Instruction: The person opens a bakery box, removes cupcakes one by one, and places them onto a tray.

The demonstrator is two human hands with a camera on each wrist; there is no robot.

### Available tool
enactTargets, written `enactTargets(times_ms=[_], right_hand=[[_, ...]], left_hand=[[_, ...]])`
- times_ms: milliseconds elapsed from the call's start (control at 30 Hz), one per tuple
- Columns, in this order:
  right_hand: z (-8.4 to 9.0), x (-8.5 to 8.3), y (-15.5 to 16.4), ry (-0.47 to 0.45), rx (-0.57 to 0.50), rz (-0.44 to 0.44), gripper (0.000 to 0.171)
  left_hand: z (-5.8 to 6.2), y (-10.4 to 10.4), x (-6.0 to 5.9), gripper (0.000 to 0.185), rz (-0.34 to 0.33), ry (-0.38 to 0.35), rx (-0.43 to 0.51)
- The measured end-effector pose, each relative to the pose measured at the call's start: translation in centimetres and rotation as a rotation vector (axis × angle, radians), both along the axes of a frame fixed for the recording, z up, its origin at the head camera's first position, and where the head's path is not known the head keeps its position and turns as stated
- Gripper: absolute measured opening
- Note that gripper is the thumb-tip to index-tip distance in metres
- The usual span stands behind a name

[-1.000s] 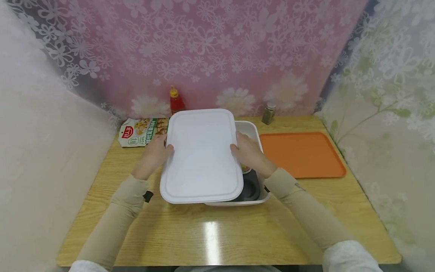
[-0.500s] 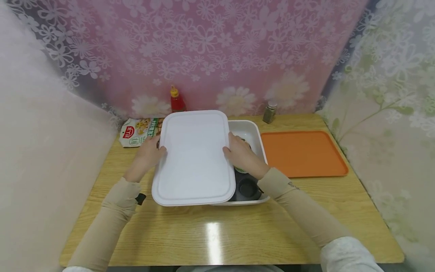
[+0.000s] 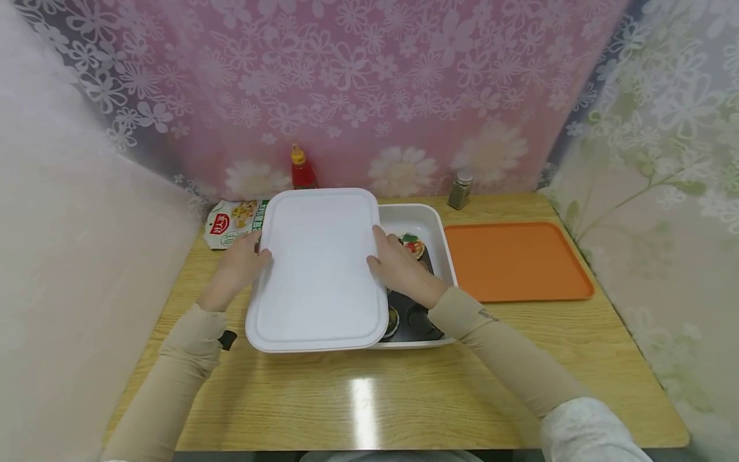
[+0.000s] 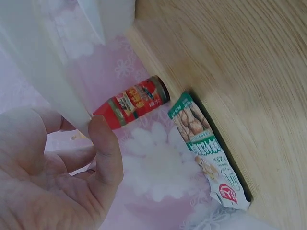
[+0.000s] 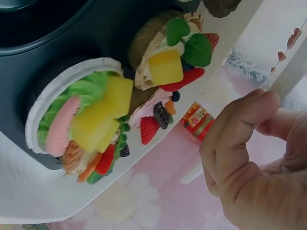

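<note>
Both hands hold a large white rectangular lid (image 3: 321, 266) by its long edges, above the left part of a white bin (image 3: 434, 226). My left hand (image 3: 238, 266) grips the lid's left edge (image 4: 53, 76); my right hand (image 3: 398, 268) grips its right edge (image 5: 288, 72). The uncovered right side of the bin shows a black muffin tray (image 3: 417, 317) with decorated tarts (image 3: 412, 244). In the right wrist view, fruit-topped tarts (image 5: 168, 52) and a green-topped cup (image 5: 81, 124) sit in the black tray (image 5: 57, 43).
A red sauce bottle (image 3: 302, 169) and a snack packet (image 3: 231, 221) lie behind the lid on the left. A spice shaker (image 3: 460, 189) stands at the back. An orange tray (image 3: 516, 260) lies right of the bin on the wooden table (image 3: 358, 398).
Both hands have shifted the white lid leftward off the bin, uncovering more of the black tray and the tarts on the right.
</note>
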State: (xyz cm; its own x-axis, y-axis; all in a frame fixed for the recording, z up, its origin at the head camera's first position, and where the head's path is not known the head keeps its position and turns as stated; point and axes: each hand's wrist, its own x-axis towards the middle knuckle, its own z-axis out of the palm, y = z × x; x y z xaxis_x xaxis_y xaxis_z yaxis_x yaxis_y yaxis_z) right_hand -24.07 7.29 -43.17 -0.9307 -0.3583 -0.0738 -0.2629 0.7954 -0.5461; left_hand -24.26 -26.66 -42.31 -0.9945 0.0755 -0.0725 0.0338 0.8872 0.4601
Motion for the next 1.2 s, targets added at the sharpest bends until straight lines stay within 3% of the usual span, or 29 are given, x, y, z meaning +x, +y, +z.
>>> enactTargets(times_ms=[233,567,700,967,1200], right_hand=[[0.2,0.3,-1.3,0.003,0.023,0.026,0.067],[1.1,0.6,-3.4,0.002,0.018,0.065,0.07],[1.1,0.7,-4.2,-0.011,0.02,0.069,0.072],[1.0,0.7,-5.9,0.052,0.057,0.123,0.071],[0.7,0.7,-7.4,-0.033,0.05,0.154,0.074]], left_hand=[[0.4,-1.3,0.4,0.058,0.0,0.018,-0.007],[0.4,-3.3,0.8,0.037,0.001,0.066,-0.014],[0.5,-4.0,1.0,0.043,0.01,0.059,-0.016],[0.8,-5.6,1.6,0.047,0.031,0.092,-0.032],[0.6,-7.2,2.1,0.042,0.07,0.045,-0.04]])
